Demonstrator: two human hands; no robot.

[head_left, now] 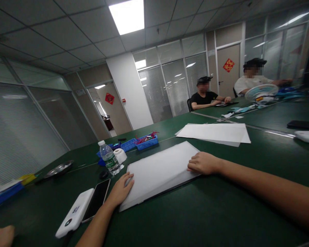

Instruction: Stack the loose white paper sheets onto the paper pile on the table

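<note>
A large white sheet of paper [159, 169] lies on a dark board on the green table [195, 212] in front of me. My left hand [121, 188] rests flat on the sheet's near left corner, fingers stretched out. My right hand [203, 163] lies on the sheet's right edge with the fingers curled down onto the paper. Neither hand lifts anything.
A black phone [96, 199] and a white power bank [74, 212] lie left of my left hand. Behind them stand a water bottle [109, 158], a white roll [120, 155] and blue trays [144, 141]. More white sheets [216, 133] lie further back. Two people sit at the far right.
</note>
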